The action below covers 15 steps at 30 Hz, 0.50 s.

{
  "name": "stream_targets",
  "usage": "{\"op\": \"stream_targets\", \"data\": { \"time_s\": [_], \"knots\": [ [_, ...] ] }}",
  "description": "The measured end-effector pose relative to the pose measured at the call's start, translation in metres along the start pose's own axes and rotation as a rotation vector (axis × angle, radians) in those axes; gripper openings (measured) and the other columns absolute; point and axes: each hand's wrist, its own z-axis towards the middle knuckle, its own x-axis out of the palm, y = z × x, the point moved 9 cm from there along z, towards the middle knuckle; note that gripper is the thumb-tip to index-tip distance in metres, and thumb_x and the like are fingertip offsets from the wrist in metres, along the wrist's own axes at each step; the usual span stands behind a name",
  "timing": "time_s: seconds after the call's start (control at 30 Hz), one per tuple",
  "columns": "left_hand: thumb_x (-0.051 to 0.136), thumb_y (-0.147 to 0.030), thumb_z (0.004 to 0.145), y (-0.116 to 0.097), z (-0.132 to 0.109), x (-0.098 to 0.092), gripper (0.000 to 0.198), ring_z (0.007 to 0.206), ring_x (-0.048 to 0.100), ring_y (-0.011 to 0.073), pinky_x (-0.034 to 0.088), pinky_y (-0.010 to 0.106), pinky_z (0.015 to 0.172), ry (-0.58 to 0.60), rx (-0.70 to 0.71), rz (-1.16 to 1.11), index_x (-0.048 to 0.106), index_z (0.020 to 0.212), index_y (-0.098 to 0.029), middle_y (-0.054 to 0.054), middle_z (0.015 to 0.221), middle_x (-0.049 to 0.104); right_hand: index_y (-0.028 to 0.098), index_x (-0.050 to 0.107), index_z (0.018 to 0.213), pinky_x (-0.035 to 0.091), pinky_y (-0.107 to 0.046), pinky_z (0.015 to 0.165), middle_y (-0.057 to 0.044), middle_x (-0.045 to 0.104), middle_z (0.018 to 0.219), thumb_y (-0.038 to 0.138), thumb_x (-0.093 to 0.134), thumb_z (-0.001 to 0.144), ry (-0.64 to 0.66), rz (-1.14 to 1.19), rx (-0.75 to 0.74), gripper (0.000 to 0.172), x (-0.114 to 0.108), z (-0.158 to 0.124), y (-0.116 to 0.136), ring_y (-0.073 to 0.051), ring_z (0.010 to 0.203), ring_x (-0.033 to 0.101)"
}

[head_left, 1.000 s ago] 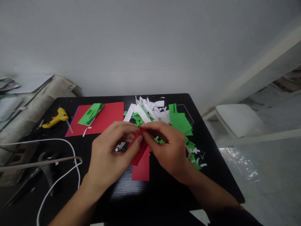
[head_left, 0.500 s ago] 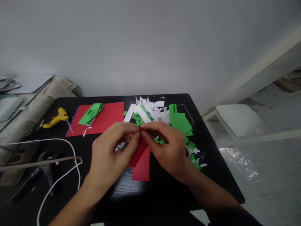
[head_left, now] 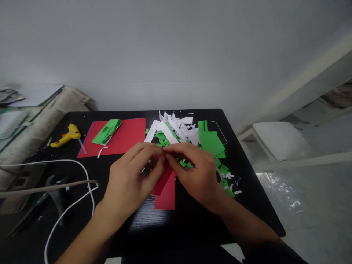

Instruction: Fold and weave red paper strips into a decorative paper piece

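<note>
Between my two hands is a piece of red paper, pinched at its top edge by the fingertips. My left hand grips it with thumb and forefinger from the left. From the right, my right hand pinches the same edge, its fingertips nearly touching the left ones. Below, a red paper strip lies on the black table. My fingers cover the exact fold or edge being held. Just beyond the hands lie green paper scraps and white paper strips.
A yellow glue gun lies at the left beside a red sheet bearing folded green paper. A white cable loops across the table's left side. Green sheets lie right of the scraps. A white stool stands at the right.
Both hands stay at the same spot, still pinching the red paper. The left fingers have curled slightly closer together, and the view has shifted very slightly.
</note>
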Motion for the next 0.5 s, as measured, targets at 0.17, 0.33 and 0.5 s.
{"op": "stream_targets", "data": {
  "time_s": [0.17, 0.33, 0.5],
  "knots": [
    [0.064, -0.018, 0.099, 0.0017, -0.0004, 0.0024, 0.006, 0.076, 0.071, 0.0142, 0.062, 0.030, 0.070, 0.008, -0.022, 0.017, 0.066, 0.099, -0.024, 0.002, 0.104, 0.075, 0.023, 0.076, 0.105, 0.067, -0.036, 0.085, -0.003, 0.082, 0.101, 0.009, 0.067, 0.096, 0.009, -0.015, -0.005, 0.019, 0.0001, 0.0003, -0.0011, -0.018, 0.091, 0.078],
    [0.063, -0.017, 0.099, -0.0023, 0.0001, 0.0019, 0.008, 0.080, 0.073, 0.0151, 0.063, 0.030, 0.073, -0.017, 0.022, 0.080, 0.067, 0.101, -0.024, 0.002, 0.108, 0.075, 0.022, 0.076, 0.106, 0.067, -0.036, 0.086, -0.005, 0.082, 0.102, 0.008, 0.066, 0.095, 0.016, -0.015, -0.005, 0.020, -0.0006, 0.0009, 0.0016, -0.019, 0.092, 0.078],
    [0.065, -0.015, 0.099, -0.0056, -0.0012, 0.0004, 0.008, 0.087, 0.075, 0.0156, 0.062, 0.028, 0.076, -0.064, 0.067, 0.144, 0.069, 0.099, -0.022, 0.002, 0.108, 0.076, 0.023, 0.075, 0.106, 0.067, -0.037, 0.085, -0.005, 0.082, 0.101, 0.007, 0.064, 0.094, 0.018, -0.023, 0.004, 0.023, 0.0000, 0.0011, 0.0028, -0.019, 0.092, 0.078]
  ]
}}
